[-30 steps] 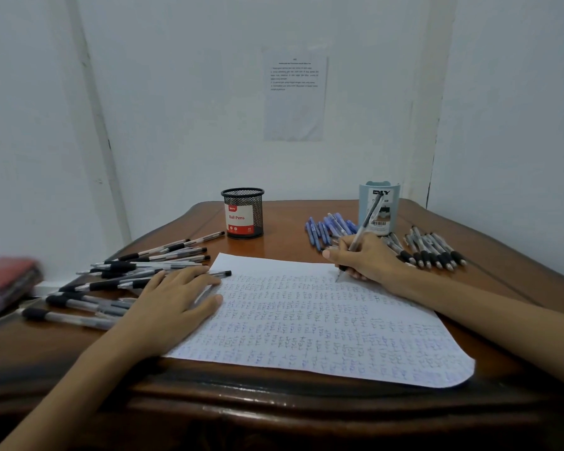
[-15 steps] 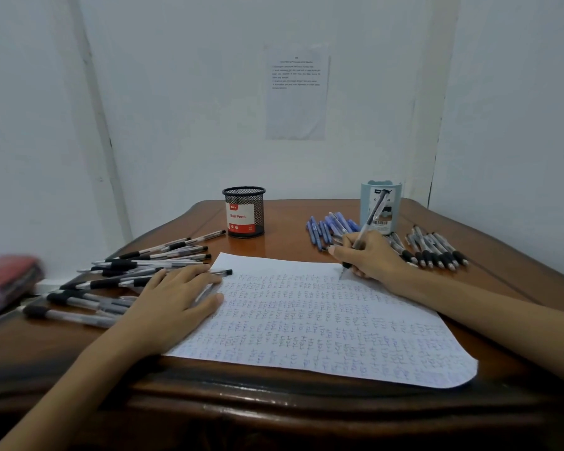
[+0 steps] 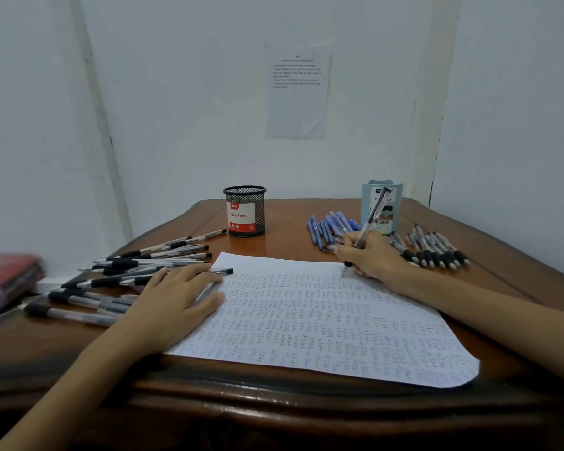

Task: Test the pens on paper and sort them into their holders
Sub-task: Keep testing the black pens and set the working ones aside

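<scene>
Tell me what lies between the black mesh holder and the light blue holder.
In the head view, the stretch beside the black mesh holder is bare tabletop; then a cluster of blue pens lies next to the light blue holder.

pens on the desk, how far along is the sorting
Done: white paper sheet is nearly full of scribbles. In hand: right hand tests a clear black-grip pen, left hand rests on its edge. Left: sorting; nothing rises from the black mesh holder or pale blue holder.
</scene>
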Motion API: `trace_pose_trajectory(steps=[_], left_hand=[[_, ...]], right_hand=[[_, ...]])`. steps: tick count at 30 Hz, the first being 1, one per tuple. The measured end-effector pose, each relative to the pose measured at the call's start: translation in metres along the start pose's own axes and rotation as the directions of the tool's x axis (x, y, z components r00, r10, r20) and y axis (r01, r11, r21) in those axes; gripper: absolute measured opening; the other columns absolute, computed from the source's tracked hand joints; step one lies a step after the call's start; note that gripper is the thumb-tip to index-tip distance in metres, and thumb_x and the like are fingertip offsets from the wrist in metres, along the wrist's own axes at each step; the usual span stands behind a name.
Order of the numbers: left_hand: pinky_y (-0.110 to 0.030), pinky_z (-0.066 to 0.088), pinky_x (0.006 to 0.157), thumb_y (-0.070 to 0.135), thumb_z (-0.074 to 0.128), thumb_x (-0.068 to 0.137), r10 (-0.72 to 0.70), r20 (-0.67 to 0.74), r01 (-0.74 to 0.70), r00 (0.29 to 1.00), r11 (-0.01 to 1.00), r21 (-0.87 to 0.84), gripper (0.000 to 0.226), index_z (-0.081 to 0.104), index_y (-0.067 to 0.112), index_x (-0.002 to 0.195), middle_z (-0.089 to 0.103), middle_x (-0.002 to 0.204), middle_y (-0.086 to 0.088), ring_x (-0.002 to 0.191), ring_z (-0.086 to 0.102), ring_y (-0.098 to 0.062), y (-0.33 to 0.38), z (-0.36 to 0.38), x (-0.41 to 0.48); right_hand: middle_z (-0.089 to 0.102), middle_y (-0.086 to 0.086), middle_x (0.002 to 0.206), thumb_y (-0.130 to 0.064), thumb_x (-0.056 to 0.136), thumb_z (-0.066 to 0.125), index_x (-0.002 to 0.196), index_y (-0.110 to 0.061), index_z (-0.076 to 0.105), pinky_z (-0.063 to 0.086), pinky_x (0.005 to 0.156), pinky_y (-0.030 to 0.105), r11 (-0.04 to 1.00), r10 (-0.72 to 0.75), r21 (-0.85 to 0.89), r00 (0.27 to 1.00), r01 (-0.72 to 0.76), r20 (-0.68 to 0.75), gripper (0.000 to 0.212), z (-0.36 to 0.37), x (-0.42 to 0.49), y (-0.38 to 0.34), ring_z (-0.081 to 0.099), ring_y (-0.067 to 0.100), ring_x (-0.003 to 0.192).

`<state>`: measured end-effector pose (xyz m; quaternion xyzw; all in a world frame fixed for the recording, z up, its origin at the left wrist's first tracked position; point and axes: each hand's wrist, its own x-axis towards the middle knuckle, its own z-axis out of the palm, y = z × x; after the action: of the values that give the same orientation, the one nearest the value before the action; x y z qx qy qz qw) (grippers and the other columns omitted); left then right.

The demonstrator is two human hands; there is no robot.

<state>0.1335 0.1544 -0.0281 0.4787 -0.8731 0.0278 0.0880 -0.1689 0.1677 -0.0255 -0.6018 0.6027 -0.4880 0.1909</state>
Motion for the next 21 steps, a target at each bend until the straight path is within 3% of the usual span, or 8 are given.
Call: trace_pose_trajectory(steps=[3,7,9,13,17,21], left_hand=[[-0.033,0.004,0.116,0.061,0.006,0.072,-0.007,0.012,0.007,1.000,1.000,0.006,0.076,0.024,0.039,0.142,0.016,0.154,0.013,0.140,0.014,-0.008,0.002,-0.001,0.000],[-0.033,0.004,0.116,0.064,0.005,0.072,-0.003,0.010,0.003,1.000,1.000,0.003,0.077,0.024,0.039,0.142,0.016,0.154,0.013,0.140,0.015,-0.007,0.001,-0.001,0.000],[-0.032,0.004,0.115,0.067,0.003,0.070,-0.001,0.005,0.001,1.000,1.000,0.003,0.080,0.024,0.039,0.142,0.017,0.153,0.013,0.140,0.015,-0.007,0.001,-0.001,0.000],[-0.032,0.003,0.115,0.062,0.006,0.072,-0.001,0.002,0.001,1.000,1.000,0.000,0.075,0.025,0.039,0.141,0.016,0.153,0.014,0.140,0.014,-0.007,0.002,-0.001,0.000],[-0.032,0.003,0.115,0.073,-0.009,0.055,0.003,0.000,-0.003,1.000,1.000,-0.003,0.098,0.025,0.040,0.141,0.017,0.153,0.014,0.140,0.015,-0.007,0.001,-0.001,-0.001],[-0.032,0.003,0.115,0.073,-0.010,0.051,-0.003,-0.007,0.003,1.000,1.000,-0.005,0.102,0.023,0.041,0.142,0.016,0.153,0.014,0.140,0.014,-0.006,-0.001,0.000,0.000]], right_hand=[[0.038,-0.002,0.040,-0.004,0.087,0.059,0.053,-0.012,0.038,0.035,0.042,0.017,1.000,-0.020,-0.008,1.000,0.020,-0.003,0.041,0.000,0.000,0.001,0.036,0.003,0.033],[0.039,-0.007,0.035,-0.007,0.088,0.059,0.053,-0.013,0.038,0.034,0.042,0.015,0.997,-0.058,-0.043,0.998,0.057,-0.010,0.041,0.001,0.000,0.001,0.037,0.002,0.033],[0.037,-0.004,0.042,-0.002,0.087,0.057,0.053,-0.012,0.036,0.033,0.047,0.017,0.995,-0.075,-0.064,0.997,0.074,-0.027,0.041,0.001,0.001,0.001,0.036,0.002,0.035],[0.037,0.000,0.043,-0.005,0.089,0.057,0.055,-0.011,0.037,0.031,0.041,0.009,0.997,-0.072,-0.043,0.997,0.072,-0.015,0.040,0.001,-0.001,0.000,0.036,0.001,0.033],[0.037,-0.001,0.046,-0.011,0.091,0.058,0.057,-0.012,0.038,0.033,0.047,0.014,0.992,-0.092,-0.087,0.996,0.091,-0.011,0.040,0.002,-0.005,-0.006,0.037,0.001,0.036],[0.040,0.000,0.044,-0.025,0.092,0.054,0.056,-0.007,0.045,0.025,0.034,0.014,0.981,-0.086,0.178,0.996,0.078,0.037,0.042,0.000,-0.012,-0.014,0.031,0.005,0.034]])
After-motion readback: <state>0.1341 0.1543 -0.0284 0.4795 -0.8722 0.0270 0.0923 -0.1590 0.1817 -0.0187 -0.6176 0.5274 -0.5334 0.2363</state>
